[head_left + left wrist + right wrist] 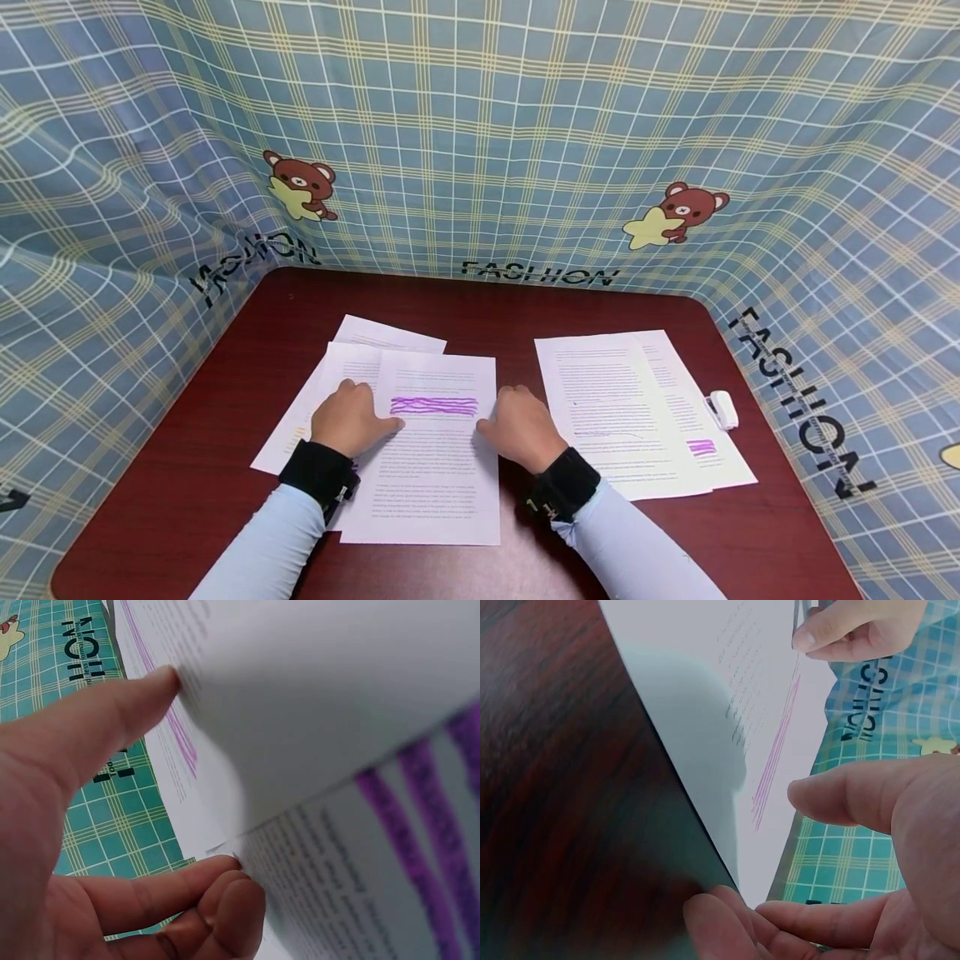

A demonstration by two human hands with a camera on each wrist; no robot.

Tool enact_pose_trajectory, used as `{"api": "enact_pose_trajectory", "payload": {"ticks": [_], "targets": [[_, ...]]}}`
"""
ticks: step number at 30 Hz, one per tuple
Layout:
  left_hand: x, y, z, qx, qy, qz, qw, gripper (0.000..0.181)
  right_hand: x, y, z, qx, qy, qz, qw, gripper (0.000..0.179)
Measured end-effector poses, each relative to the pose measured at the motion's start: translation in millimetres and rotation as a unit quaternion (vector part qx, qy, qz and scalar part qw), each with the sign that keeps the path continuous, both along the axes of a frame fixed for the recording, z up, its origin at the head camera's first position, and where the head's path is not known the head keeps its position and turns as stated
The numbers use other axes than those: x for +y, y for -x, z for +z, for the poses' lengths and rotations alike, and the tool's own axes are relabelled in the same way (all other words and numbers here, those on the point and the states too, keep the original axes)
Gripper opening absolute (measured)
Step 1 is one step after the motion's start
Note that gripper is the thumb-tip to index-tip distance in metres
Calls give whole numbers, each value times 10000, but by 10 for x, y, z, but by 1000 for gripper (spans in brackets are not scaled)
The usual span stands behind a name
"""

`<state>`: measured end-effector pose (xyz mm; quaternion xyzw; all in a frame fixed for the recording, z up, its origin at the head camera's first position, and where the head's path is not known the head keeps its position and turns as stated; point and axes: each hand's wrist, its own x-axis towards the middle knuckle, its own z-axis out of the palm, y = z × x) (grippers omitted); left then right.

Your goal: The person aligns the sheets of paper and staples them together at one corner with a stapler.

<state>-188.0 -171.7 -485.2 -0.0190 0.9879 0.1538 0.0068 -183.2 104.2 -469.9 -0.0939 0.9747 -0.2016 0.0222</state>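
A printed sheet of paper (431, 471) with a purple scribbled band lies nearest me, in front of my body. My left hand (351, 421) grips its left edge, thumb on top and curled fingers at the edge. At the opposite edge my right hand (523, 429) holds the sheet between thumb and fingers. In the left wrist view the sheet bends up beside the thumb (142, 694), and bold purple strokes (420, 825) show on a page below. The right wrist view has the sheet (690, 697) slanting between both hands.
More printed sheets (288, 433) lie under and left of the held one, another sticking out behind. On the right, two overlapping sheets (607, 417) rest on the dark red table (495, 321), one with a purple mark. A small white stapler-like object (723, 410) stands beside them. Plaid cloth surrounds the table.
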Motion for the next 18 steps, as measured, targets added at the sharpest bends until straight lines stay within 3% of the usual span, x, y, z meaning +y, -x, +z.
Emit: {"api": "enact_pose_trajectory", "payload": {"ticks": [18], "targets": [[30,-14,-39,201,-67,-8,9998,62,-87,-39,-12,93,67,-28,9999,34]]}}
